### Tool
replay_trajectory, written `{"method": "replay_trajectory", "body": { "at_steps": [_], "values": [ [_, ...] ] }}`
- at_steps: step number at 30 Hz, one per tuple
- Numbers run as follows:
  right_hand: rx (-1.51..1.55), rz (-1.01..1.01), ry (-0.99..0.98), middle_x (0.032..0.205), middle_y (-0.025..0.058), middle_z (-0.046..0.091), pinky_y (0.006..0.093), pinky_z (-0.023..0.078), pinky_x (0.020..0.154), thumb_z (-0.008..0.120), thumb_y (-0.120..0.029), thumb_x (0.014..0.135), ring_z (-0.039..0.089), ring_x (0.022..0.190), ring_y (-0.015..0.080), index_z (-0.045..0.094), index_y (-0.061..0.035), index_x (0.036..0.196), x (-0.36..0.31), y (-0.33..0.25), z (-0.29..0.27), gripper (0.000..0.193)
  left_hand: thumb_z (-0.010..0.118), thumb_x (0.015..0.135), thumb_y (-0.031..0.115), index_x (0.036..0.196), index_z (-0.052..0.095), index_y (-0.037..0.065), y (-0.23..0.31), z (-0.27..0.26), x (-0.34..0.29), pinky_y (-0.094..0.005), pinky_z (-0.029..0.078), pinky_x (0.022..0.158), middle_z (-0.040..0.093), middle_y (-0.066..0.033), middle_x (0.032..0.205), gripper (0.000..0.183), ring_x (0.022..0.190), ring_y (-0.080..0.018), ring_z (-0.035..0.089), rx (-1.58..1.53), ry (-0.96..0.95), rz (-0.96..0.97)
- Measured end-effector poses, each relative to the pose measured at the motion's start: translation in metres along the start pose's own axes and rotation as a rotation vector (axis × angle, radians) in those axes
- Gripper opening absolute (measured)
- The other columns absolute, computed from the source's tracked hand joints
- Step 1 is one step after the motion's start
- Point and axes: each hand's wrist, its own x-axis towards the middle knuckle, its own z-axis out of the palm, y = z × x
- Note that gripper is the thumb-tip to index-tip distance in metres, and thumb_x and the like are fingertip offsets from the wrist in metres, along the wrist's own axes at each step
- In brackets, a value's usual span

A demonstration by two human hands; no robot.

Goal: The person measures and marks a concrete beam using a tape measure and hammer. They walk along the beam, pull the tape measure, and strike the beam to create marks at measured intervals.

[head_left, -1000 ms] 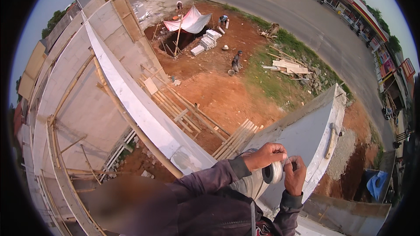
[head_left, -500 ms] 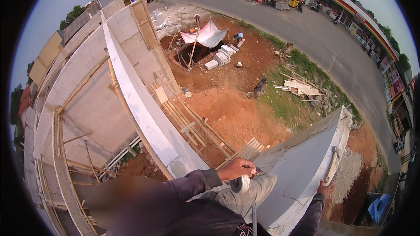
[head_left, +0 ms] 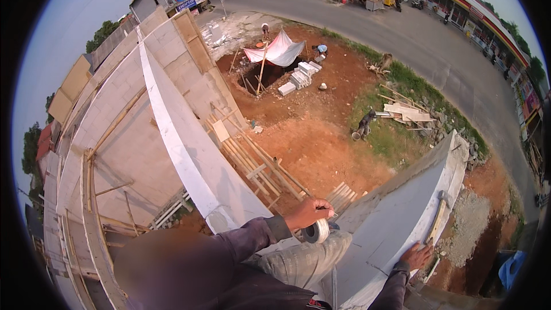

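Note:
My left hand [head_left: 310,213] is closed, thumb and fingers pinching the end of a white string. Its spool of string [head_left: 317,232], white cord wound on a dark core, hangs just under the fingers. On the right, my right hand [head_left: 417,256] lies open on the wall's edge, fingers spread. Just beyond its fingertips a hammer [head_left: 438,218] with a pale wooden handle rests along the top of the grey wall [head_left: 396,224], head pointing away from me. My trousered leg [head_left: 307,258] is beneath the spool.
A long white-topped wall [head_left: 169,129] runs away on the left, with bamboo scaffolding [head_left: 89,195] beside it. Far below are red soil, bamboo poles [head_left: 247,158], a pit under a cloth sheet [head_left: 278,50], stacked blocks [head_left: 301,74] and several people. A road [head_left: 436,63] curves behind.
My right hand was at the hammer handle's end; now it lies spread on the wall beside it. My left hand, still with the spool, sits slightly lower left in view. The view has shifted.

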Motion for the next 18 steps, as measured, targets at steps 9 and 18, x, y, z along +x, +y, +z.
{"method": "replay_trajectory", "body": {
  "at_steps": [9,18],
  "values": [
    [-0.021,-0.032,0.036,0.152,0.0071,0.039,0.0546,0.033,0.106,0.044,-0.049,0.097,0.037,0.138,0.0313,0.036,-0.0236,0.151,-0.005,-0.006,-0.008,0.059,0.070,0.090,0.023,0.092,0.071,0.001,0.005,0.078,0.168,-0.0271,0.047,0.069,0.068,-0.0008,0.081,0.022,0.075,-0.0076,0.058,-0.042,0.029,0.147],
    [0.141,0.001,-0.058,0.152,0.0146,0.037,0.0518,0.025,0.111,0.060,-0.036,0.089,0.030,0.141,0.0354,0.037,-0.0192,0.150,-0.002,-0.013,-0.030,0.067,0.069,0.088,0.016,0.094,0.073,0.000,0.027,0.191,0.332,-0.0260,0.048,0.067,0.069,-0.0016,0.080,0.018,0.073,-0.0081,0.060,-0.050,-0.033,0.208]
  ]
}}
